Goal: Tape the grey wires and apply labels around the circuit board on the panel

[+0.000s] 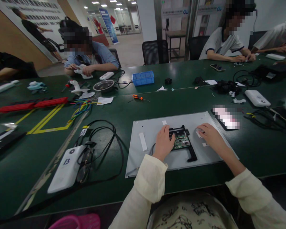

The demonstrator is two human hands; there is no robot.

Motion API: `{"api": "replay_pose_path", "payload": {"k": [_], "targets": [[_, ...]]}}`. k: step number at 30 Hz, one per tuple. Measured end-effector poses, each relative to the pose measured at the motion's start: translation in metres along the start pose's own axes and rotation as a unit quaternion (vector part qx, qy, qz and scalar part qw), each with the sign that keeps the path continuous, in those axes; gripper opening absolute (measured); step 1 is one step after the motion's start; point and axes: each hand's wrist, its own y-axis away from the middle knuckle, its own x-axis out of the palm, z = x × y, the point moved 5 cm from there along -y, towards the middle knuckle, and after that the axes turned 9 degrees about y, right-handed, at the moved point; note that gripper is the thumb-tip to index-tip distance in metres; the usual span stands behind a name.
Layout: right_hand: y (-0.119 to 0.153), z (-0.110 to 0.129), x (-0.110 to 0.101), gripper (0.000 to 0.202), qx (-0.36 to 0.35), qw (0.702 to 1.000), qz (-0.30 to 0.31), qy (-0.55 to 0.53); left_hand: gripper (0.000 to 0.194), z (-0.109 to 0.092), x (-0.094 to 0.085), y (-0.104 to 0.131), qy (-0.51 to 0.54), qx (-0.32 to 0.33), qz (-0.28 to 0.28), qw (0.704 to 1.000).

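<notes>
Head cam: L hand (164,143), grip part-spread, touched blk bracket (192,155) w/ green PCB (182,143) on grey panel (209,156), just lower R of pic ctr. R hand (209,137) curled over panel; couldn't tell if grip pinched anything.

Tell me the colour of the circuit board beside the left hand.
The circuit board is green; it shows best in the head view.

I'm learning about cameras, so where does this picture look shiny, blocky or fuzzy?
Head view: ceiling lights glow white; the green table has pale glare at far right; the screen beyond the right hand is pixel blocks; tiny parts on the circuit board look fuzzy.
</notes>
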Motion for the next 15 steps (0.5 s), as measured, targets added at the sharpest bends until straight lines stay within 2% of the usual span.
{"api": "replay_pose_path", "payload": {"k": [8, 15], "targets": [[-0.020, 0.006, -0.005, 0.028, -0.020, 0.998, 0.012, 0.066, 0.043, 0.004, 0.002, 0.001, -0.004, 0.017, -0.011, 1.000], [-0.032, 0.046, -0.031, 0.030, -0.039, 0.984, 0.055, 0.166, 0.044, 0.004, 0.002, 0.002, -0.006, 0.017, -0.010, 1.000]]}}
